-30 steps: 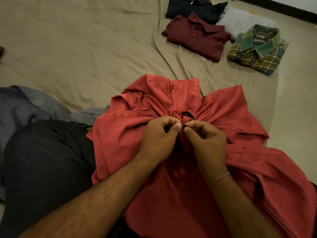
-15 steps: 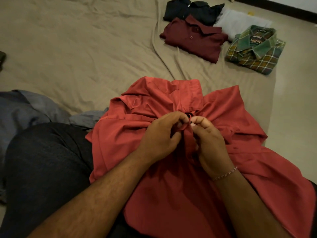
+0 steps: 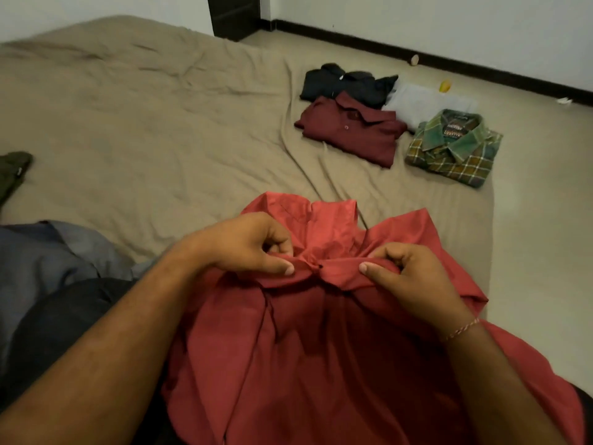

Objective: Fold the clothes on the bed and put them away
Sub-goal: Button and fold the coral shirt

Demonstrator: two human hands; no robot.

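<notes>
A red button-up shirt [image 3: 308, 348] lies bunched across my lap and the tan bed sheet [image 3: 144, 123], collar pointing away from me. My left hand [image 3: 250, 245] pinches the left side of the shirt front, thumb on top of the fabric. My right hand [image 3: 407, 271] pinches the right side a short gap away, and a dark button sits between the two thumbs. The cloth is pulled taut between the hands.
Folded clothes lie at the bed's far right: a maroon polo [image 3: 349, 130], a black shirt [image 3: 346, 85], a grey-white garment [image 3: 423, 104] and a green plaid shirt [image 3: 455, 149]. A blue-grey garment [image 3: 48, 252] lies at my left, a dark green one [image 3: 12, 175] at the left edge.
My hands moved apart along the shirt front and drew the fabric taut. My head lifted, so the wall and floor edge came into view.
</notes>
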